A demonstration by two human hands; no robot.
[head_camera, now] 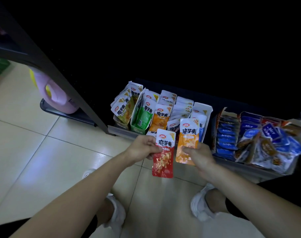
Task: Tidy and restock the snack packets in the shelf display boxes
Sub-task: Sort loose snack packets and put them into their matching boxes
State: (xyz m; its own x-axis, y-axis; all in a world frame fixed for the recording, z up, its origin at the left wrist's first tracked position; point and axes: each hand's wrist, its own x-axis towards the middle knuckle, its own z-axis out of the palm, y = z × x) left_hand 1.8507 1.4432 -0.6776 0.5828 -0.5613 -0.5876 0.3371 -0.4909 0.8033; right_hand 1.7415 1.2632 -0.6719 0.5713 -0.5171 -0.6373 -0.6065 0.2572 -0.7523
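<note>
Snack packets: left hand (142, 147) pinches the red packet (163, 157), right hand (198, 156) grips the orange packet (187, 143).

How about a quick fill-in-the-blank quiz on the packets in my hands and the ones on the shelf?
1. The left hand pinches a snack packet whose lower half is ____.
2. The right hand holds a second packet whose lower half is ____.
3. The row of blue packets sits to the ____ of both hands.

Missing words: red; orange; right.
</note>
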